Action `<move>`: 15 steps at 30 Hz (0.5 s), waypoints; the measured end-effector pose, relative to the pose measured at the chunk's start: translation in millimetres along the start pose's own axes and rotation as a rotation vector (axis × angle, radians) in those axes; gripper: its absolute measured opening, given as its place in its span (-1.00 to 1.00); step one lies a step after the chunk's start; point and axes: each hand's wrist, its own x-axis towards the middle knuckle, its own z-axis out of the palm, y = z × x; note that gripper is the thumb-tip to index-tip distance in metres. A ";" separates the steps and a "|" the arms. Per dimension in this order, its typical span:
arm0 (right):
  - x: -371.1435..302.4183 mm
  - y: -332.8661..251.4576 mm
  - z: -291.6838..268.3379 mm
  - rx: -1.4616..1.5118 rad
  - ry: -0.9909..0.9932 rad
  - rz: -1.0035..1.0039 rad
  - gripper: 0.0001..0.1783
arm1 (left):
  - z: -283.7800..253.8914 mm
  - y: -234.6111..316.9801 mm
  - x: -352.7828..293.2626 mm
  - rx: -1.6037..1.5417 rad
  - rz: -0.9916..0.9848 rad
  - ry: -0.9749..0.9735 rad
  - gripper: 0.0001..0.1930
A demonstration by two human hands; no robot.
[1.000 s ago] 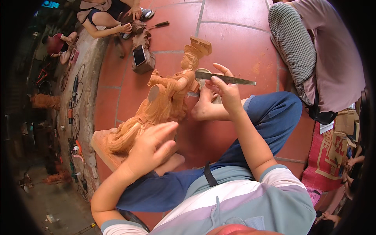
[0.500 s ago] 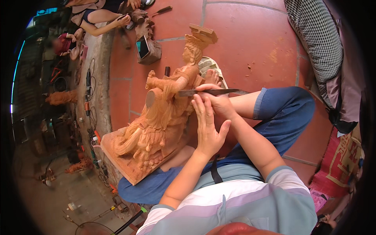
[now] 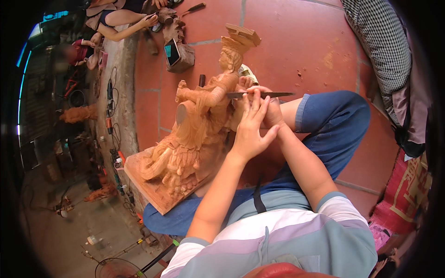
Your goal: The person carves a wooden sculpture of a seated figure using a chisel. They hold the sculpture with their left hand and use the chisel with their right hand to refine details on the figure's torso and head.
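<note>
A carved orange-brown wooden statue [image 3: 211,104] of a seated figure with a tall headpiece leans across in front of me, its square wooden base [image 3: 160,197] by my left leg. My right hand [image 3: 274,113] is closed around a long, flat, dark metal blade [image 3: 282,94], which lies crosswise with its narrow end to the right. Its left end reaches the statue's side below the shoulder. My left hand [image 3: 250,132] has its fingers stretched and spread, the fingertips resting at the blade and against my right hand. It partly hides the right fingers.
Red floor tiles [image 3: 296,37] lie under the statue. At the back, a phone [image 3: 172,52] leans on a wood block [image 3: 183,60], near a handled tool [image 3: 194,8] and another person's arm [image 3: 125,32]. Cables and power tools [image 3: 110,99] line the ledge at left. Checkered cloth [image 3: 382,51] lies at right.
The blade and my right hand have shifted a little to the right. My left hand has moved up and its fingers have spread over the blade. The whole view has shifted slightly.
</note>
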 end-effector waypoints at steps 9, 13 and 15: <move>5.4 5.0 -1.7 -0.393 -0.169 -0.218 -0.83 | 29.4 12.2 -4.3 0.144 0.081 0.263 -0.38; 2.2 -4.7 -9.8 0.196 -0.127 0.044 -0.57 | 22.8 8.5 3.8 -0.006 0.087 0.158 -0.41; 5.2 2.8 1.0 -0.579 -0.200 -0.146 -0.70 | 32.1 12.2 -13.3 0.233 0.140 0.339 -0.42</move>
